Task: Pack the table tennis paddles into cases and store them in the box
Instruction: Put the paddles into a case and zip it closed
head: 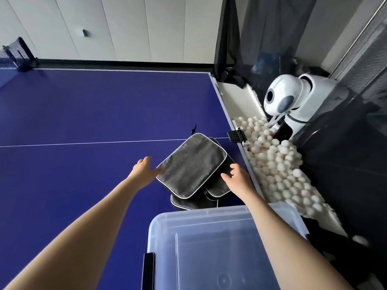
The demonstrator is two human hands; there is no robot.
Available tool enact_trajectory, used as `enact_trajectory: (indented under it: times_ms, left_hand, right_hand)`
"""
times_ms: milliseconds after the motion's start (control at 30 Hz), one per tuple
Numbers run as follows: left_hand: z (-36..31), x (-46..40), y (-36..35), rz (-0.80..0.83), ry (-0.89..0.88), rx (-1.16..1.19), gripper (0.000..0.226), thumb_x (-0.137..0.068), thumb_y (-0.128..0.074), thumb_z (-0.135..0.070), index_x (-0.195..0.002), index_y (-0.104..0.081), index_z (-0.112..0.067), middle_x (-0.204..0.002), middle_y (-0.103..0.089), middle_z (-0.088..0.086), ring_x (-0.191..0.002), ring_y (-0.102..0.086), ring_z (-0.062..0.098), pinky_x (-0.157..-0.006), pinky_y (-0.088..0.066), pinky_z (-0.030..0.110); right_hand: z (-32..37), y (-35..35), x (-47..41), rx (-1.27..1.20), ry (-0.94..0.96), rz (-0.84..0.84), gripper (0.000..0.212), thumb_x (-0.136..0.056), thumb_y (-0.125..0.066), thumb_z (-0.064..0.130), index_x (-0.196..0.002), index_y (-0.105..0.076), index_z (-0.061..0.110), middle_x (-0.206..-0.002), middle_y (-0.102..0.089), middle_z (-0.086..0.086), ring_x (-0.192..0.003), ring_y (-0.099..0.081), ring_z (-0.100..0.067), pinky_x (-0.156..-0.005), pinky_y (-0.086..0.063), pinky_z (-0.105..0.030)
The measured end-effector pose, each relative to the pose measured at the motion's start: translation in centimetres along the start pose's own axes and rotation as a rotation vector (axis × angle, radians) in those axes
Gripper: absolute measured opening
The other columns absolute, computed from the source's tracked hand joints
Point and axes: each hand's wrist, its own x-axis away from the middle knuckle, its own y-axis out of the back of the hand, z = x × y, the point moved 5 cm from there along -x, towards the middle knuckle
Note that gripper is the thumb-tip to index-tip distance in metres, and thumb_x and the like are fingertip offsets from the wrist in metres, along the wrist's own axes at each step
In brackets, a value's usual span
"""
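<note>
Fingers of the left hand [144, 168] and right hand [236, 176] are spread apart, touching opposite edges of the top case [191, 165] stacked at the counter's [83, 122] right edge, beyond the near clear box [209, 237]. The case looks light and soft-sided with stiffer piped edges, so it is probably best held by those edges.

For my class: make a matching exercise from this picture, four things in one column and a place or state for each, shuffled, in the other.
1. top case
2. plastic box
3. white balls
4. net

A. heaped in the tray off the table's right edge
B. far left, at the table's end
C. nearest the camera, lid on
D. on the stack, between both hands

Pairs: 1-D, 2-C, 3-A, 4-B
</note>
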Motion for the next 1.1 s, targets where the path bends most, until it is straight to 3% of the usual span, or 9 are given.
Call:
enact_trajectory:
  times_ms: [233, 400, 533, 600, 700, 867, 1100]
  left_hand:
    - [0.4, -6.9, -2.9, 0.062, 0.036, 0.028, 0.078, -0.089, -0.057, -0.054, -0.149, -0.029, -0.014, -0.149, -0.035, 0.010, -0.134, -0.038, 0.028, -0.099, -0.038, 0.035]
    - [0.4, -10.6, -5.6, 0.122, 0.057, 0.131, 0.075, -0.087, -0.061, -0.052, -0.145, -0.034, -0.013, -0.145, -0.043, 0.010, -0.128, -0.046, 0.029, -0.099, -0.041, 0.036]
    - [0.4, -12.2, -7.0, 0.167, 0.068, 0.194, 0.073, -0.087, -0.061, -0.053, -0.145, -0.035, -0.016, -0.142, -0.047, 0.008, -0.125, -0.049, 0.028, -0.089, -0.040, 0.030]
    - [0.3, -12.5, -7.5, 0.175, 0.056, 0.182, 0.069, -0.087, -0.060, -0.053, -0.143, -0.039, -0.017, -0.139, -0.050, 0.008, -0.120, -0.052, 0.027, -0.085, -0.040, 0.029]
    - [0.2, -12.3, -7.8, 0.147, 0.018, 0.180, 0.061, -0.088, -0.061, -0.051, -0.137, -0.046, -0.018, -0.131, -0.057, 0.006, -0.105, -0.054, 0.020, -0.079, -0.041, 0.029]
    - [1.0, -10.9, -6.8, 0.078, 0.027, 0.247, 0.057, -0.087, -0.063, -0.049, -0.133, -0.049, -0.018, -0.124, -0.060, 0.004, -0.091, -0.053, 0.016, -0.074, -0.042, 0.029]
    - [1.4, -7.0, -2.1, -0.026, 0.035, 0.327, 0.054, -0.086, -0.065, -0.048, -0.130, -0.051, -0.019, -0.123, -0.061, 0.006, -0.098, -0.057, 0.020, -0.077, -0.043, 0.030]
  right_hand:
    - [-1.4, -3.2, -5.8, 0.029, -0.150, 0.033, 0.058, -0.090, -0.057, 0.040, -0.137, -0.042, 0.009, -0.135, -0.053, -0.009, -0.126, -0.049, -0.025, -0.100, -0.036, -0.032]
    - [-2.0, -5.3, -8.3, -0.053, -0.202, 0.037, 0.059, -0.090, -0.060, 0.036, -0.134, -0.041, 0.001, -0.131, -0.052, -0.016, -0.122, -0.049, -0.031, -0.096, -0.038, -0.033]
    - [-2.2, -6.4, -9.1, -0.098, -0.234, -0.004, 0.054, -0.089, -0.062, 0.036, -0.124, -0.046, -0.002, -0.123, -0.055, -0.019, -0.113, -0.053, -0.033, -0.088, -0.042, -0.034]
    - [-1.9, -6.8, -9.3, -0.148, -0.249, -0.026, 0.059, -0.088, -0.063, 0.035, -0.129, -0.042, -0.003, -0.130, -0.050, -0.020, -0.119, -0.050, -0.034, -0.091, -0.041, -0.034]
    - [-1.1, -7.4, -9.3, -0.234, -0.277, -0.049, 0.070, -0.086, -0.067, 0.031, -0.138, -0.032, -0.001, -0.140, -0.041, -0.020, -0.125, -0.045, -0.035, -0.097, -0.040, -0.038]
    - [0.5, -7.8, -8.6, -0.330, -0.286, -0.042, 0.076, -0.082, -0.072, 0.025, -0.141, -0.028, 0.006, -0.140, -0.037, -0.019, -0.121, -0.048, -0.036, -0.101, -0.043, -0.044]
    - [4.7, -6.0, -6.3, -0.458, -0.153, -0.048, 0.075, -0.082, -0.072, 0.023, -0.142, -0.029, 0.013, -0.140, -0.045, -0.011, -0.125, -0.048, -0.027, -0.104, -0.039, -0.035]
